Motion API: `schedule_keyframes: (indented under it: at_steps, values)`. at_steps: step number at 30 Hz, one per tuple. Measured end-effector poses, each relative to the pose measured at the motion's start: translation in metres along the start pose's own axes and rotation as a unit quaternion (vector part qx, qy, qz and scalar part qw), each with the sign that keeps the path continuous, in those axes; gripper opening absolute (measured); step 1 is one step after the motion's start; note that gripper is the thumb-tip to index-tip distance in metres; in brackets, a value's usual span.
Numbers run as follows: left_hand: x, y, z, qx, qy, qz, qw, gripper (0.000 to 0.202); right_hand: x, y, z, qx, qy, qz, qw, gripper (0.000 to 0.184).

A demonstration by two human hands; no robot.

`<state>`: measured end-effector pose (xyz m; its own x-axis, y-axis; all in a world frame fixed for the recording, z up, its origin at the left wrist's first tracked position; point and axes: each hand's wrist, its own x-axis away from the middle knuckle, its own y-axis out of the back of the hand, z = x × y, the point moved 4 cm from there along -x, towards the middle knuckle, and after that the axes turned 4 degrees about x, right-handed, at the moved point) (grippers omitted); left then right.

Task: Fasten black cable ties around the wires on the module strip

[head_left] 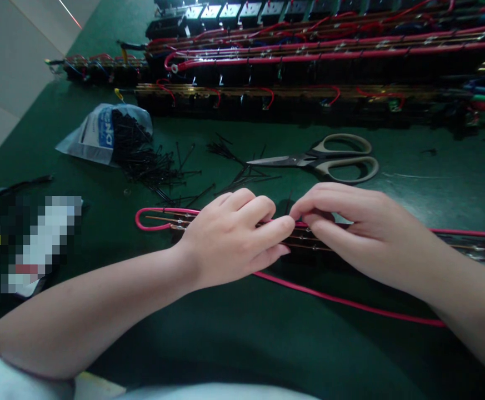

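Note:
A long dark strip (309, 240) with brass-coloured bars and a red wire (154, 210) along its far edge lies across the bench under both hands. My left hand (234, 236) rests over it, palm down, fingers curled around the strip. Thumb and index finger of my right hand (350, 222) are pinched together at the red wire, close to my left fingertips. The thin black tail of a cable tie (289, 201) sticks up between the hands; its lower part is hidden by the fingers. Another length of red wire (342, 301) curves along the near side.
Scissors (309, 160) lie just beyond my hands, beside loose black cable ties (242, 178). An open plastic bag (96, 133) spills more ties. Several wired strips (267, 100) are stacked at the back. A blurred-out pale object (44, 244) lies at left.

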<state>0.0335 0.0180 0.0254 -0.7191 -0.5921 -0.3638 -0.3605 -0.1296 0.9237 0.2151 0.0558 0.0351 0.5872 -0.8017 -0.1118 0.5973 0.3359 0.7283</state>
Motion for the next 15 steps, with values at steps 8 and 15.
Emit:
schedule_keyframes:
  at_steps: [8, 15]
  values:
    - [0.0001, 0.0000, -0.0004, 0.002, 0.001, -0.002, 1.000, 0.023, 0.0003, -0.0003, 0.0000, 0.002, -0.005, 0.002, 1.000, 0.023]
    - [0.0001, 0.0005, -0.0004, -0.004, -0.007, -0.002, 1.000, 0.022, -0.0001, -0.0014, 0.0003, 0.000, -0.007, 0.004, 1.000, 0.022]
